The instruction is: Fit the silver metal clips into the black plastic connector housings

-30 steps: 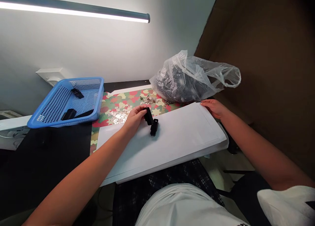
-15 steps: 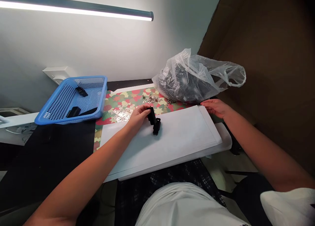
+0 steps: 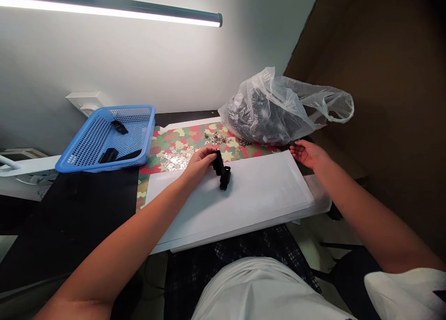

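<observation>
Left hand (image 3: 200, 164) is closed in a pinch on a black plastic part (image 3: 222, 170), while the part's lower block rests on a white envelope (image 3: 244, 204). Whether its two blocks are hinged or separate cannot be told. It looks light and stiff, with smooth faces that might slip, so its flat sides seem the best place to take hold. No writing on it can be read. Right hand (image 3: 308, 153) lies open, fingers slightly curled, just beside the envelope's far edge. A white board (image 3: 321, 200) juts out beneath the envelope. Beyond lies patterned red-and-green paper (image 3: 181, 141), scattered with small silver metal pieces (image 3: 176, 161). Past it sits a clear plastic bag (image 3: 265, 115) of dark small parts. To the left, a blue perforated plastic basket (image 3: 130, 107) holds black plastic parts (image 3: 119, 127). A white wall socket (image 3: 83, 101) and a fluorescent tube light (image 3: 114, 12) are farthest away.
</observation>
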Motion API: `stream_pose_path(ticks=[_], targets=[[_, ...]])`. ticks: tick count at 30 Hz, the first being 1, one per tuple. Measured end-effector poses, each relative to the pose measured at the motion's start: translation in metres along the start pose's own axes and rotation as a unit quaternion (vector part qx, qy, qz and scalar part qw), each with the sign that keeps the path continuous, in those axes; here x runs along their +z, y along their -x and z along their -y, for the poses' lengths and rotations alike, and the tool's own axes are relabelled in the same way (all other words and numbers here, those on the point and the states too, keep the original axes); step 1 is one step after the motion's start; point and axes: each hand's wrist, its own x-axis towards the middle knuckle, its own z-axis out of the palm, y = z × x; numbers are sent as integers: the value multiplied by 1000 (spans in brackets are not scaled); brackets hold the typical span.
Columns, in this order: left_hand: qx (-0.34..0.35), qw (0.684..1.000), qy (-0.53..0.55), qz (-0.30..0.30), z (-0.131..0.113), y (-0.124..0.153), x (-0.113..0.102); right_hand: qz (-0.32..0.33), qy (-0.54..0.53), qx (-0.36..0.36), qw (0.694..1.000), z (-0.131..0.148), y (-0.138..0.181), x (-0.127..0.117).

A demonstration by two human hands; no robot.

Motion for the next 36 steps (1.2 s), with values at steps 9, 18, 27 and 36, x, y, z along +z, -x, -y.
stream_pose_path(ticks=[9,18,27,36], targets=[[-45,994,98,-27,-7,7,0,102,-45,-130,985,-17,52,-10],[-50,975,195,-91,-7,5,-4,248,-100,-116,957,-49,91,143],[48,992,114,-36,-3,6,-7,311,-93,-90,942,-48,82,194],[129,989,-24,-70,-2,13,-1,341,-35,-97,934,-43,90,182]])
